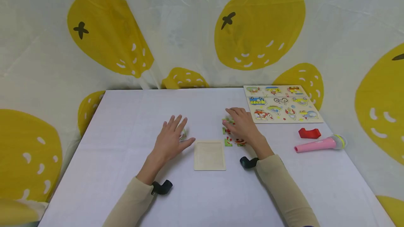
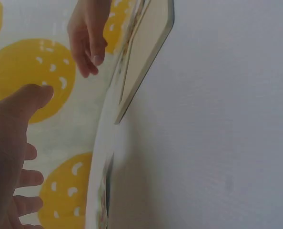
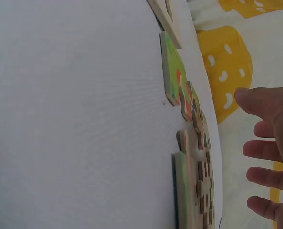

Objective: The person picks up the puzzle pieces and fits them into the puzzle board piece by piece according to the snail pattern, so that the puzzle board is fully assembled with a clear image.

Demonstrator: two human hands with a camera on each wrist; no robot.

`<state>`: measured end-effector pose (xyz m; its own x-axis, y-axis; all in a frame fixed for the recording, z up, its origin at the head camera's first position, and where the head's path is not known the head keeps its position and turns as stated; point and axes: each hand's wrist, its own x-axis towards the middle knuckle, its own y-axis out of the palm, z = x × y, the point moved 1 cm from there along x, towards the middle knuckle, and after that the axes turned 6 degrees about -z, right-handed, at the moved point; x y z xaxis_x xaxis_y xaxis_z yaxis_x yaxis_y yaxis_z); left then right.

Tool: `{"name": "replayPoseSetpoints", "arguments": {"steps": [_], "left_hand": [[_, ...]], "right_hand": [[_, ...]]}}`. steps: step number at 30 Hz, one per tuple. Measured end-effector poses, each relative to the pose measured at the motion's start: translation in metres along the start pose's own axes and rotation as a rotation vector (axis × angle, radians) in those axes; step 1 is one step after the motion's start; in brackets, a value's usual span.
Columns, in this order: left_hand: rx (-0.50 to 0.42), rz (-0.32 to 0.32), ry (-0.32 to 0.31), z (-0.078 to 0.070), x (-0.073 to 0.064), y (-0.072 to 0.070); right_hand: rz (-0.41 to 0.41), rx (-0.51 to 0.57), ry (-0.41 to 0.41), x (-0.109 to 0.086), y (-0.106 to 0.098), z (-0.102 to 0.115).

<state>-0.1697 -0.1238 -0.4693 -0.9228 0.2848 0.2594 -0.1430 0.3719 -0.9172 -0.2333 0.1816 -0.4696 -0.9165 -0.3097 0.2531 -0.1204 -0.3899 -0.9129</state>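
My left hand (image 1: pixel 170 139) hovers with its fingers spread, just left of a square wooden puzzle tray (image 1: pixel 209 156). Beneath its thumb side lies a small flat item with a printed picture (image 1: pixel 183 135), mostly hidden by the hand. On the other side, my right hand (image 1: pixel 242 125) is held over several loose jigsaw pieces (image 1: pixel 228 141) printed in green and red, covering part of them. In the right wrist view, its fingers (image 3: pixel 263 150) are relaxed and nothing is between them; the wooden pieces (image 3: pixel 172 71) lie flat on the table.
At the back right lies a wooden board with vehicle pictures (image 1: pixel 284 105). A red curved block (image 1: pixel 309 133) and a pink toy microphone (image 1: pixel 318 144) are near the table's right edge. A fruit-patterned cloth (image 1: pixel 183 27) hangs behind the white table (image 1: pixel 126 143).
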Motion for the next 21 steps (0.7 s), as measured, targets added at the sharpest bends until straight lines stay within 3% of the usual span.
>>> {"name": "replayPoseSetpoints", "arguments": {"steps": [8, 15, 21], "left_hand": [[-0.055, 0.015, 0.042, -0.006, -0.013, 0.005], [-0.116, 0.098, 0.074, -0.012, -0.022, 0.011], [-0.137, 0.18, 0.143, -0.016, -0.025, 0.017]], "right_hand": [[0.061, 0.001, 0.025, 0.004, 0.007, -0.01], [0.119, 0.004, 0.026, 0.007, 0.008, -0.012], [0.144, -0.005, 0.027, 0.006, 0.01, -0.013]]}}
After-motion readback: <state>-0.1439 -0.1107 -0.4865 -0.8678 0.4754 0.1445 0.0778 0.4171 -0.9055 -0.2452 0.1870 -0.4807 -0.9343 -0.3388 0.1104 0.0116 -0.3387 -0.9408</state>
